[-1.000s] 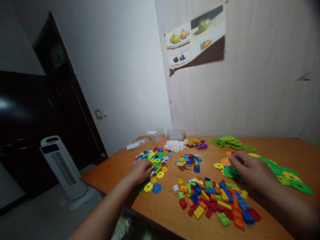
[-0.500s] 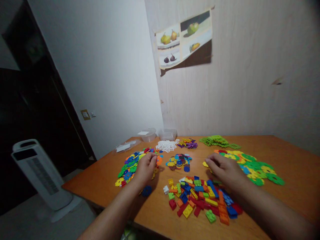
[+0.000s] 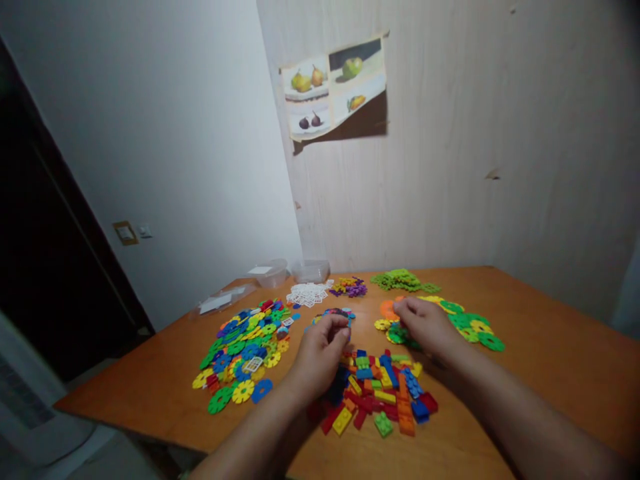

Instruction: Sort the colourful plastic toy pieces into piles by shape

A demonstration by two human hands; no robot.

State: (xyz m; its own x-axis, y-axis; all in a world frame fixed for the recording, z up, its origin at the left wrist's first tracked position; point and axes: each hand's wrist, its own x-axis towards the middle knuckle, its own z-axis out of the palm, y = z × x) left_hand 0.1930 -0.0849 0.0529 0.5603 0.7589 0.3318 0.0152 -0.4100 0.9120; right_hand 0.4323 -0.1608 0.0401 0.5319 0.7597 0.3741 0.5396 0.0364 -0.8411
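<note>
My right hand (image 3: 431, 325) pinches an orange flower-shaped disc (image 3: 389, 309) at its rim, over the left end of a pile of green and yellow flower discs (image 3: 463, 319). My left hand (image 3: 321, 353) has its thumb and fingers pressed together; whatever they hold, if anything, I cannot make out. It hovers in front of a small pile of mixed-colour discs (image 3: 340, 312) and partly covers it. Just to its right lie building bricks (image 3: 385, 397) in many colours. Left of that hand spreads a large mixed pile of flower discs (image 3: 243, 340), with white square pieces among them.
At the back of the wooden table (image 3: 150, 363) are white square pieces (image 3: 307, 294), purple and yellow pieces (image 3: 350, 287) and light green pieces (image 3: 400, 280). Clear plastic containers (image 3: 310, 271) and a clear bag (image 3: 223, 300) sit at the back left. A tower-shaped appliance (image 3: 30, 393) stands beside the table.
The view has turned right. My left hand has moved right, away from the large mixed pile. The orange disc, earlier at my left fingertips, is now in my right hand.
</note>
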